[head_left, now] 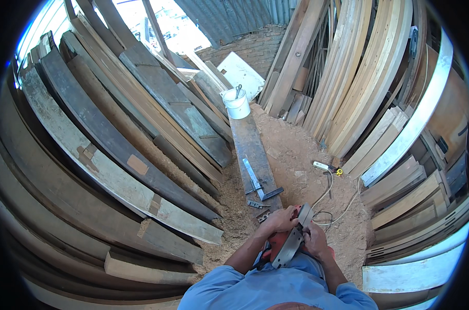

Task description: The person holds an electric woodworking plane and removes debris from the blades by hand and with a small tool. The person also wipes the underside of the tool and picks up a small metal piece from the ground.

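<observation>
An orange power planer (283,243) sits near the close end of a long plank (251,147), both grips clenched on it: left hand (279,221) on top, right hand (315,240) alongside. A steel square (257,181) lies ahead, a white bucket (237,105) beyond.

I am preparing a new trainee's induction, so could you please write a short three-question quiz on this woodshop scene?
1. True or false: both hands, the left hand and the right hand, are on the red power tool.
2. What stands at the far end of the long plank? A) a white bucket B) a blue crate C) a glass jar
3. Which metal tool lies on the plank ahead of the hands?

Key: 1 true. 2 A, the white bucket. 3 the metal square.
</observation>
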{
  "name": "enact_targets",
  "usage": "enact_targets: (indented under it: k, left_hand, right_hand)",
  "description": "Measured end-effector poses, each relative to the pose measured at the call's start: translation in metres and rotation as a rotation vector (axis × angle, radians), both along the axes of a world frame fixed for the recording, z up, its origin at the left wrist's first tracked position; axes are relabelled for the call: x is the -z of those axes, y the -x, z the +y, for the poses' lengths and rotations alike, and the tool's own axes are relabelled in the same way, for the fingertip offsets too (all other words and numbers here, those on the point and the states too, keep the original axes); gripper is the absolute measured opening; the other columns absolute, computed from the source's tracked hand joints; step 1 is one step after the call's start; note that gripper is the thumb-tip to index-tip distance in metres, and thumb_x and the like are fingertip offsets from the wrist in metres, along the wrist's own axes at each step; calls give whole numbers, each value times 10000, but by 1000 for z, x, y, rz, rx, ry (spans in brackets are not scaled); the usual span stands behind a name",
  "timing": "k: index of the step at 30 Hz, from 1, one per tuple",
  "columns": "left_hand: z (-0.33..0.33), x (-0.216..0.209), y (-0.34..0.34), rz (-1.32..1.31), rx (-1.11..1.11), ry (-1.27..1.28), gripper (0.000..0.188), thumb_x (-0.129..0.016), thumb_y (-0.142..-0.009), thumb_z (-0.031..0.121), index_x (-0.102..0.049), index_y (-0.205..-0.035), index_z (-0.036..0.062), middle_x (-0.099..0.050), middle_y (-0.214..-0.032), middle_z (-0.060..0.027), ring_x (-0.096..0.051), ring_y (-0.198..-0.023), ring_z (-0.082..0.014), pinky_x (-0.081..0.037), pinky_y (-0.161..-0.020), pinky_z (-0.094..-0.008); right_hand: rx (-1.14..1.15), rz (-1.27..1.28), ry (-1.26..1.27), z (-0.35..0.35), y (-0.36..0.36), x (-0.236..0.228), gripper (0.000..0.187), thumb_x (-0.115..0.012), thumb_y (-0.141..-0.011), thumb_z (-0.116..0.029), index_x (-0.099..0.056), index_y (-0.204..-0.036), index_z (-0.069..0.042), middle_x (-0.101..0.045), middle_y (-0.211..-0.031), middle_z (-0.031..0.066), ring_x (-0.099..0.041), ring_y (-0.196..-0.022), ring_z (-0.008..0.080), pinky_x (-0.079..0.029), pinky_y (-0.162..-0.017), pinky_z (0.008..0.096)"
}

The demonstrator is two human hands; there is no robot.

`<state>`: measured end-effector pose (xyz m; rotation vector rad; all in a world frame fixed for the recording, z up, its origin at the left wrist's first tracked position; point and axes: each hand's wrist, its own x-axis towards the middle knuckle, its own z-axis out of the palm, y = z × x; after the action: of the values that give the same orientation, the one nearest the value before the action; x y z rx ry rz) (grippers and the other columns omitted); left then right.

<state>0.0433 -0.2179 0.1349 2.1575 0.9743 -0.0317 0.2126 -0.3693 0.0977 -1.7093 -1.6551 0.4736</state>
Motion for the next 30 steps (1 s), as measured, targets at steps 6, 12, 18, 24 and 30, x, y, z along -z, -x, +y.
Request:
enact_targets:
  k: [6,12,18,24,30]
  left_hand:
    - [-2,-3,-1,-10,-4,9,578,-579,-921,422,-515,-1311,1,-678,-1180,-293,-645,-1142,-457,-495,-983,-523]
    - [-1,-4,1,-11,-22,10,572,-578,-922,421,-515,-1305,2,-680,-1184,-289,-644,-1146,-460,-493,-989,-520]
    - [0,-3,0,13,-3,28,576,-582,-922,428,-509,-1308,7,-679,-1195,-283,-640,-1156,-460,-492,-990,-527]
    - [-3,-1,-3,7,-7,18,577,-587,-921,435,-512,-1295,3,-676,-1201,-282,-638,-1154,-461,-494,-983,-529]
    - [-1,-5,1,21,-12,28,579,-587,-919,440,-516,-1290,2,-669,-1211,-286,-631,-1162,-464,-492,-988,-532]
  right_hand:
    - [159,-141,369,1,8,-9,213,-652,-959,-266,-657,-1008,-58,-729,-891,190,-700,-879,425,-519,-793,545]
    - [191,-65,287,2,9,-19,191,-651,-953,-245,-664,-991,-58,-725,-875,180,-693,-864,425,-515,-799,548]
    - [42,-125,-39,-2,3,-10,196,-648,-948,-243,-659,-984,-50,-715,-885,188,-685,-876,428,-511,-806,540]
    - [94,-148,307,-2,5,-11,215,-647,-939,-240,-651,-1008,-36,-700,-940,199,-672,-921,426,-500,-827,545]
    - [131,-168,470,5,4,-12,230,-659,-919,-235,-643,-1045,-43,-685,-938,205,-667,-927,422,-501,-832,543]
